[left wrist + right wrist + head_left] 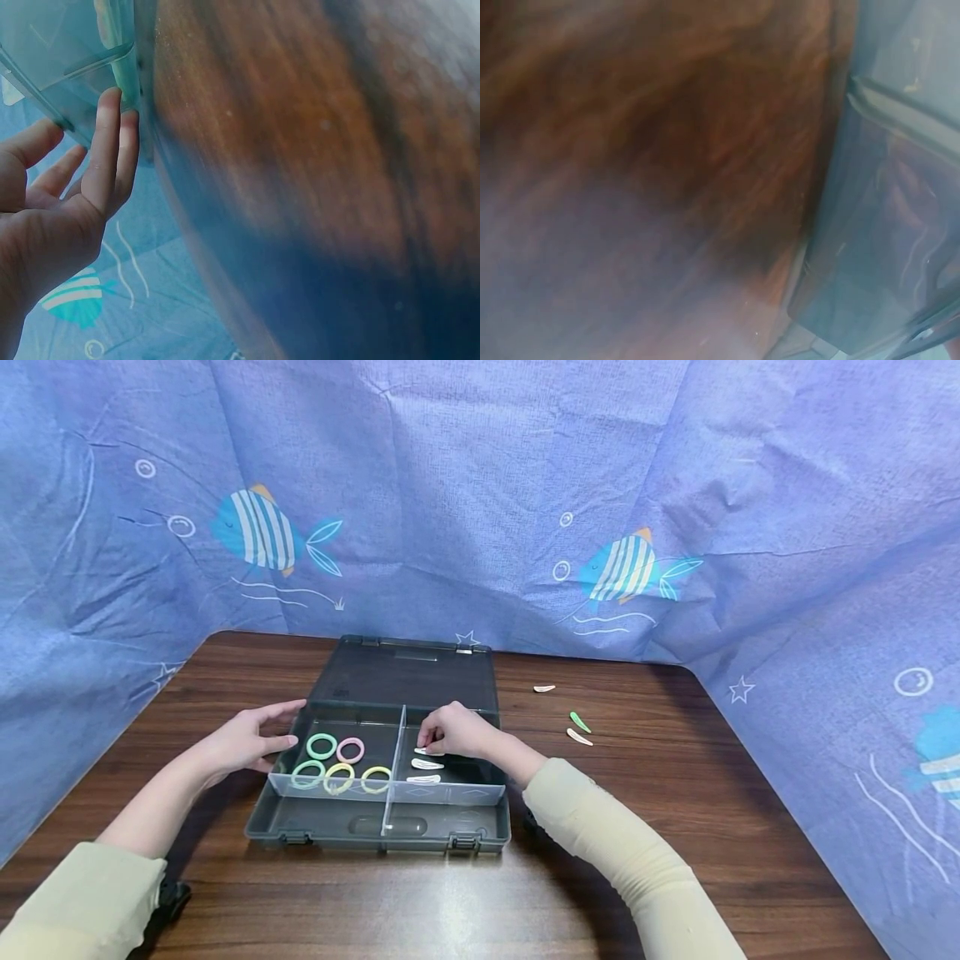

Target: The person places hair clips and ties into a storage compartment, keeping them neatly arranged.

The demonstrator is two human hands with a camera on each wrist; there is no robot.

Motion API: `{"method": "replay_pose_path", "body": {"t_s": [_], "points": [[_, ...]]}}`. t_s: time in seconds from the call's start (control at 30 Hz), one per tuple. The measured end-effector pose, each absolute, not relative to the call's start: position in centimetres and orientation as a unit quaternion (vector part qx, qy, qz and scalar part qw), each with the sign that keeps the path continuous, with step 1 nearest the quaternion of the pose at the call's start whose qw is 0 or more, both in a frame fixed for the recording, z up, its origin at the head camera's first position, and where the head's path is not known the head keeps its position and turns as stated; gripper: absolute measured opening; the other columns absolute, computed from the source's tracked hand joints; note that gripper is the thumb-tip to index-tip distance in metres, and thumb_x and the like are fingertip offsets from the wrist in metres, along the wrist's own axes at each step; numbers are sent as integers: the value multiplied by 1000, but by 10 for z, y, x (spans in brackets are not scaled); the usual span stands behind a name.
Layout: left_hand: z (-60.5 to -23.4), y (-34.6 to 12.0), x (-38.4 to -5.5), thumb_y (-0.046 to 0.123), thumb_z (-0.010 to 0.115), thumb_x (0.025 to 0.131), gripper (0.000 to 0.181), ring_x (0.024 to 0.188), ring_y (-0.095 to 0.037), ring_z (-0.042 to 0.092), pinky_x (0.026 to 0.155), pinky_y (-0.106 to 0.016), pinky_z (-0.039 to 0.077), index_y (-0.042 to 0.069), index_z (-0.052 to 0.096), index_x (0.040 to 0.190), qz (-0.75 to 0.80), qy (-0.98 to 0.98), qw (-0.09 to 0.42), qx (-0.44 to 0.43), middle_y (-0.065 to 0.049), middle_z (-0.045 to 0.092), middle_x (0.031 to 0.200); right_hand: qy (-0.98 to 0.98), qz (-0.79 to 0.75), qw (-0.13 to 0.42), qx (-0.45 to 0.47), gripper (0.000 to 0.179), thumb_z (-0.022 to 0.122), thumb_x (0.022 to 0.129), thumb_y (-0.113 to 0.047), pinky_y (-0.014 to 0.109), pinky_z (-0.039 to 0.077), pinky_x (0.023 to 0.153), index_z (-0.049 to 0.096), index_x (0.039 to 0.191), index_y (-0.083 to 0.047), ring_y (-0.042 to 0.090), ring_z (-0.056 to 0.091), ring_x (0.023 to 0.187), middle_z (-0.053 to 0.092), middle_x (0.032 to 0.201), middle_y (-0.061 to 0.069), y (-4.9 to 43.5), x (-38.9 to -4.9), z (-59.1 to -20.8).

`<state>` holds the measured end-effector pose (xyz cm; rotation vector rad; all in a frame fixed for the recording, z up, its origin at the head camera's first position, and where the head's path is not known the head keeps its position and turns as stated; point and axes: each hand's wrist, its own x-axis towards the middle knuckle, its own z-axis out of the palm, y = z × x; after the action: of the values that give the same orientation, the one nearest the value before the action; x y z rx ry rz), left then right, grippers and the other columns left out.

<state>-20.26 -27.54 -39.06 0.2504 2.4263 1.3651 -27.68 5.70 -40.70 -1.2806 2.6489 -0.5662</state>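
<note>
A dark translucent organizer box (318, 839) lies with its lid (416, 672) folded back. My left hand (251, 739) is at the box's left side, fingers extended; in the left wrist view the fingertips of this hand (97, 172) touch or nearly touch the box wall. Over the back right compartment, my right hand (459, 731) pinches a white snap hair clip (422, 751) low above the bottom. Nearer the front of that compartment lie two more white clips, one (427, 764) behind the other (423, 779). Several green, pink and yellow hair ties (351, 750) lie in the back left compartment.
Right of the box, a green clip (580, 722), a pale clip (579, 737) and a white clip (544, 688) lie on the brown wooden table (675, 760). Clear dividers (450, 793) separate the compartments. A blue fish-print cloth (480, 510) hangs behind the table.
</note>
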Motion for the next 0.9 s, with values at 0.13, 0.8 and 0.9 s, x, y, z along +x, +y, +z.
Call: {"method": "replay_pose_path", "body": {"t_s": [0.13, 0.8, 0.9], "points": [[-390, -276, -202, 15, 54, 97, 67, 113, -43, 52, 73, -43, 57, 4, 15, 151, 480, 856, 173, 88, -34, 23, 143, 888, -162, 65, -425, 6, 74, 82, -13, 13, 45, 61, 72, 83, -18, -1, 57, 70, 68, 81, -9, 56, -275, -405], [-389, -275, -202, 14, 55, 96, 69, 112, -40, 53, 74, -42, 57, 5, 15, 151, 491, 849, 179, 73, -34, 22, 144, 856, -188, 39, -480, 12, 75, 80, -11, 15, 41, 60, 73, 92, -11, 3, 50, 64, 69, 83, -3, 72, -266, -373], [-390, -275, -202, 14, 55, 96, 69, 111, -39, 54, 74, -42, 57, 5, 15, 151, 493, 848, 179, 74, -34, 23, 144, 853, -190, 43, -484, 13, 75, 80, -10, 15, 41, 60, 73, 93, -10, 3, 50, 63, 68, 82, -3, 77, -265, -369]]}}
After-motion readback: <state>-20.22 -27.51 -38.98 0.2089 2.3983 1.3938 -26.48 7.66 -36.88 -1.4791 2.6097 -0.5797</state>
